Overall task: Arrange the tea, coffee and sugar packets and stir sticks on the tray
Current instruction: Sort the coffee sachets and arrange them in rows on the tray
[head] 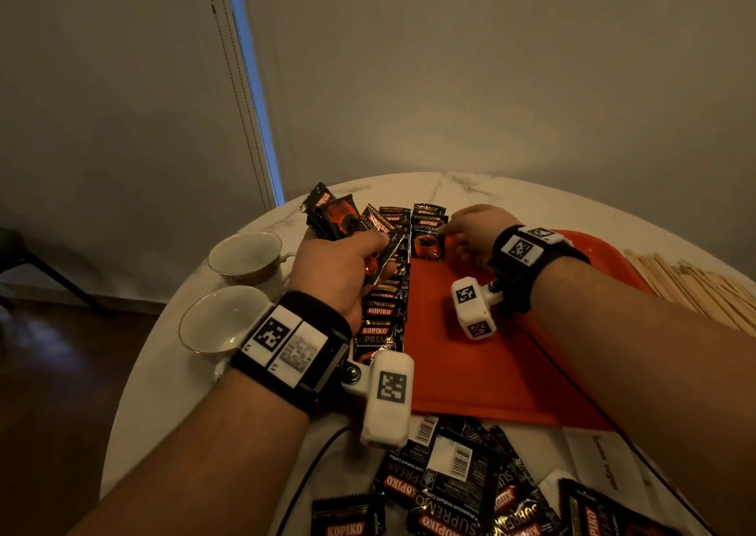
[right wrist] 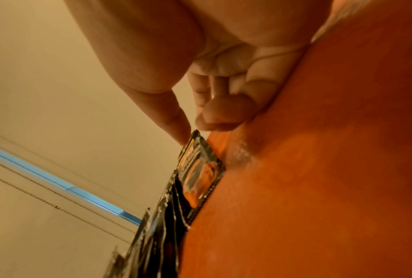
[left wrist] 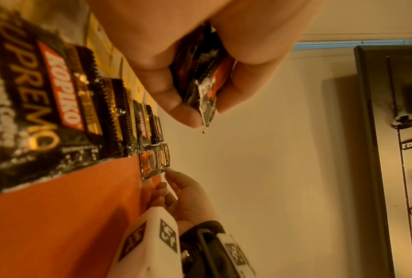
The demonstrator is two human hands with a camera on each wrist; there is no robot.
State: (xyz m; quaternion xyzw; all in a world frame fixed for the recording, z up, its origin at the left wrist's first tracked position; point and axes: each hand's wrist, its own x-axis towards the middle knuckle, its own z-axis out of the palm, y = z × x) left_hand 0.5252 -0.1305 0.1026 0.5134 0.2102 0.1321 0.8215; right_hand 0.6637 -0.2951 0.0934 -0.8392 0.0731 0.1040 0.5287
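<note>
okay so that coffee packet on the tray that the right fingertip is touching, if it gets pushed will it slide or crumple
The coffee packet lies flat on the smooth orange tray, so a push from the right hand would probably slide it. Its glossy foil looks slippery, so the fingertip may skid. It looks thin and floppy: the packets in the left hand bend, so a hard edge push could buckle it.

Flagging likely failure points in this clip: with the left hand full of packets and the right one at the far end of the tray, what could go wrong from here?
1. The left hand grips a fanned bunch of coffee packets; some could slip out.
2. The right hand touches the packet at the far end of the tray; a nudge might skew the overlapped row.
3. Either forearm could sweep the loose packets near the table edge.
</note>
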